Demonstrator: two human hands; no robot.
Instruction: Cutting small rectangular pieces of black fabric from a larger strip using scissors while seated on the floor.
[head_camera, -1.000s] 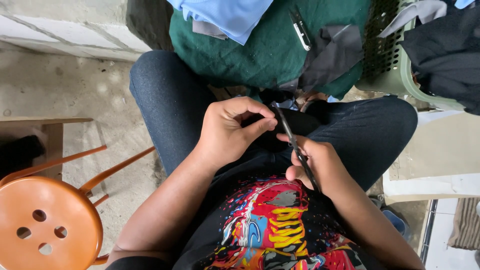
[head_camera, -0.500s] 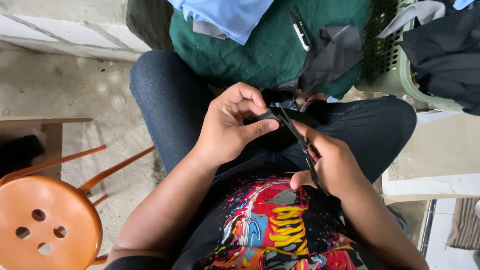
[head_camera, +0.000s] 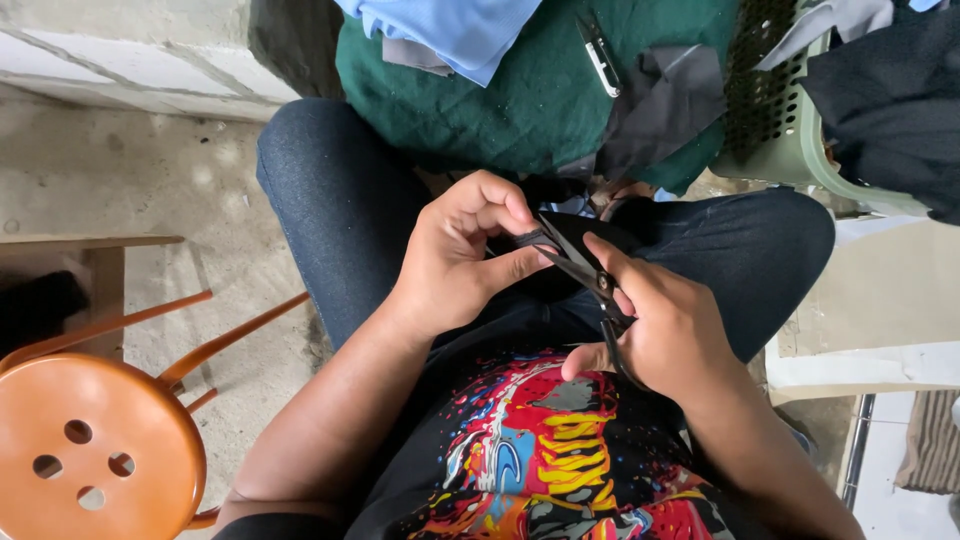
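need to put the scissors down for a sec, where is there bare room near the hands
Bare concrete floor lies between the left knee, the block wall and the orange stool; the stool seat is bare too. Ahead it is crowded: green cloth, blue cloth and a loaded basket.
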